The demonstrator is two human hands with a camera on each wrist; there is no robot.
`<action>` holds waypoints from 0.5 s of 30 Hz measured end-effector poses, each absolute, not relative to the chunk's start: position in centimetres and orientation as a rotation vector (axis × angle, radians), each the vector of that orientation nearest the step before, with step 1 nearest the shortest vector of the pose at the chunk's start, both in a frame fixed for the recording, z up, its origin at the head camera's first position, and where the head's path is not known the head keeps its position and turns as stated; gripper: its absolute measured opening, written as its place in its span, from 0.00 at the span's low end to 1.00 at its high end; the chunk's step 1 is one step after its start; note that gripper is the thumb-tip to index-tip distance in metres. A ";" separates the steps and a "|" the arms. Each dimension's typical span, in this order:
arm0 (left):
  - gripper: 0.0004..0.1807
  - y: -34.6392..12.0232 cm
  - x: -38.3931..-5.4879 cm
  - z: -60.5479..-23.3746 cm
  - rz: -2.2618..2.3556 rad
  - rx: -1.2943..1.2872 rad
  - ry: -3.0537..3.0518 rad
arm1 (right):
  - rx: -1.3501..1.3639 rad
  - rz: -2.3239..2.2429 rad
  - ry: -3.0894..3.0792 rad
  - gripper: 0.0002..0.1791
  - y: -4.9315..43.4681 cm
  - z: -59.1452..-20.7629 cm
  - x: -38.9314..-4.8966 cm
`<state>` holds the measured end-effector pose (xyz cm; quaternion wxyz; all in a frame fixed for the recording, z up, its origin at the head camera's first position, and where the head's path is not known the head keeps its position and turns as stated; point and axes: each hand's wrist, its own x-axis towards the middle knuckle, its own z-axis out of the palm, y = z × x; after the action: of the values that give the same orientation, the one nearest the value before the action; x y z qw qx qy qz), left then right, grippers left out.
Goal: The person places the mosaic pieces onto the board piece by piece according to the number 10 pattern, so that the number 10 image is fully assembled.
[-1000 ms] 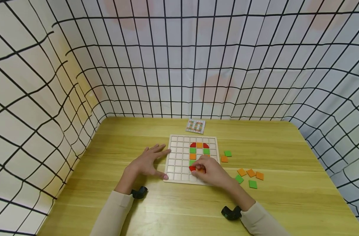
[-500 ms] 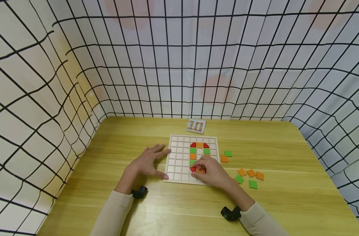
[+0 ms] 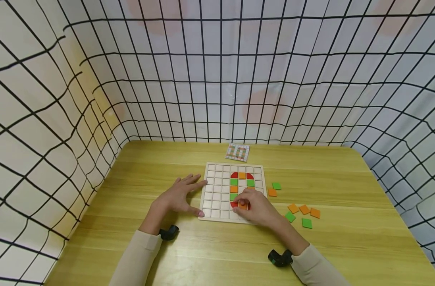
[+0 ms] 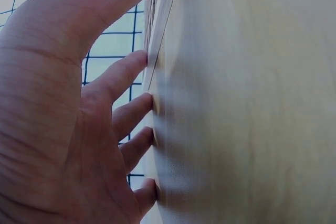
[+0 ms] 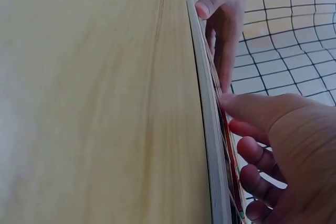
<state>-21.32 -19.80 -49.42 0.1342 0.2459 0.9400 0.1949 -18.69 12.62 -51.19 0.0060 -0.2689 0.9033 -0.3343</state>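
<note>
On the table lies a pale wooden grid board [image 3: 213, 194] with red, orange and green tiles set into its right half. My right hand [image 3: 255, 205] reaches over the board's lower right, thumb and index finger at a red tile [image 3: 233, 205] with a rounded corner, which sits in its cell below a green tile [image 3: 233, 197]. The palm and fingers hide part of the tiles there. My left hand [image 3: 179, 195] has its fingers spread, thumb and index finger touching the board's left edge. In the left wrist view, the left hand's fingers [image 4: 128, 119] reach down to the table.
Loose orange tiles [image 3: 304, 209] and green tiles [image 3: 307, 223] lie to the right of the board. Behind it is a small pattern card [image 3: 237, 152] with a coloured grid. A black net [image 3: 217, 83] encloses the table's back and sides.
The red tile was tilted between my right thumb and index finger a second ago; it now lies flat in its cell. The left hand stays at the board's edge.
</note>
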 end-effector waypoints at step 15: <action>0.63 -19.8 -21.5 -49.5 0.555 0.744 2.731 | -0.611 -1.097 2.860 0.11 17.2 -49.9 -20.0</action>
<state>-21.49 -19.76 -49.46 0.1280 0.2557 0.9390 0.1909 -19.97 17.21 -49.92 0.0091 -0.1955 0.9156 -0.3514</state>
